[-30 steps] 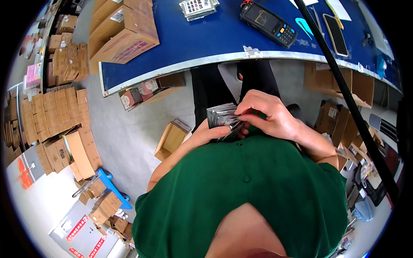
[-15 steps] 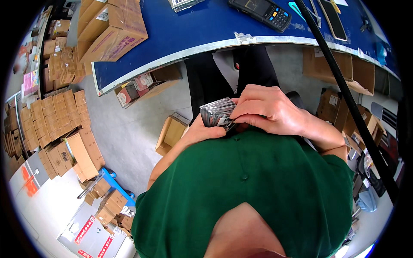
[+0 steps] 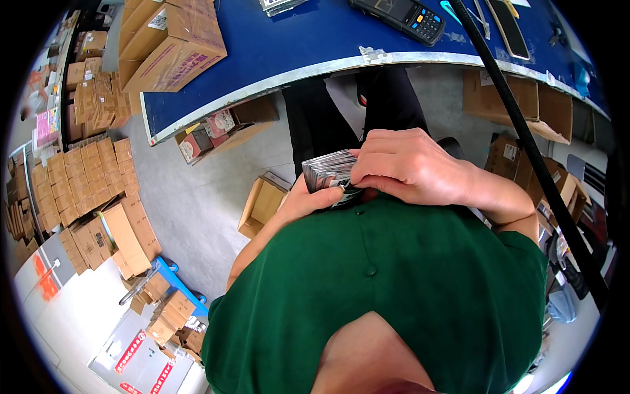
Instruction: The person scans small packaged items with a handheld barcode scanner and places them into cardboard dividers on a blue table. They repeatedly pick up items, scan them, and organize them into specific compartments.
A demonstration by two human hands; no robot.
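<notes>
Close in front of my green shirt I hold a thick stack of thin, flat, silvery-edged packets (image 3: 328, 167). My left hand (image 3: 315, 197) is wrapped round the stack from the left, its thumb lying across the near side. From the right, my right hand (image 3: 407, 164) bends over the stack's right end, with thumb and fingers pinched on the packets there. The upper edges of the stack fan slightly apart. What is printed on the packets is too small to make out, and my right fingers cover part of them.
Ahead lies a blue table (image 3: 289, 52) bearing an open carton (image 3: 177, 59), a handheld scanner (image 3: 407, 20), a phone (image 3: 508, 29) and another flat stack (image 3: 281, 5). A black pole (image 3: 525, 131) crosses the right side. An open box (image 3: 261, 207) stands on the floor; cartons (image 3: 85, 174) are piled left.
My left thumb has shifted slightly on the stack, and the packets' near faces show a little more. My right hand stays pinched at the right end, its forearm a little lower.
</notes>
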